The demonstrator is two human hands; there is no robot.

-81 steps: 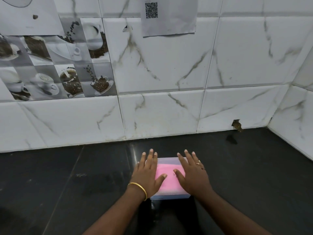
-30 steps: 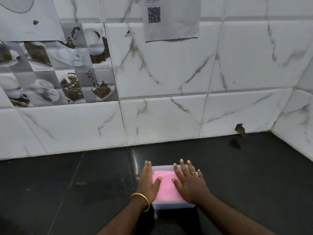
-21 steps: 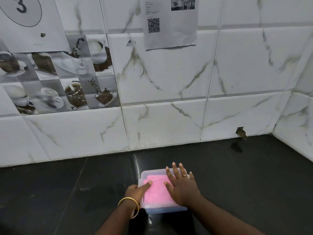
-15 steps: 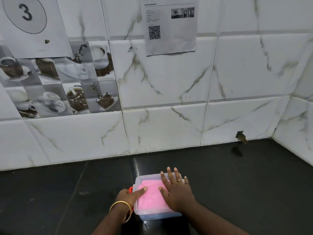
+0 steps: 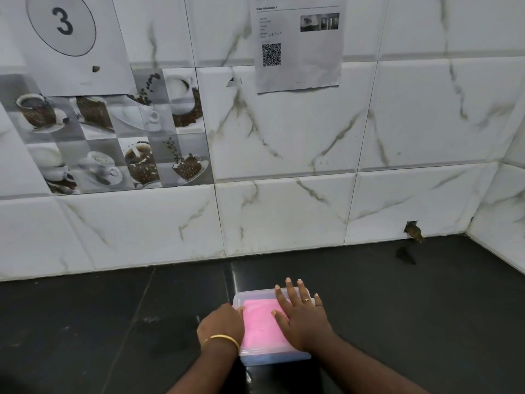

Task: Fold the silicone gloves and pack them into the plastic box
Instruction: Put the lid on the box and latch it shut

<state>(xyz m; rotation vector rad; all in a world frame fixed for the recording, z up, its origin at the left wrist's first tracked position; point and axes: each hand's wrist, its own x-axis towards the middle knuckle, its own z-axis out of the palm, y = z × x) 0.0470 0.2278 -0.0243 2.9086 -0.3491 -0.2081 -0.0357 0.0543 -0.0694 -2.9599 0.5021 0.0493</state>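
Pink gloves (image 5: 260, 325) inside lidded translucent rectangular box (image 5: 272, 356).

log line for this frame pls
stage: closing box | left hand: grips left edge of box | right hand: flat on lid | pink gloves: inside | counter: dark

Location: a home kitchen. The dark polished stone surface (image 5: 397, 308) meets a wall of white marble-pattern tiles (image 5: 284, 217) in a corner. A tile panel printed with coffee cups and beans (image 5: 119, 143) is set into the wall. Taped above are a numbered sheet (image 5: 74, 38) and a QR-code sheet (image 5: 298, 44).
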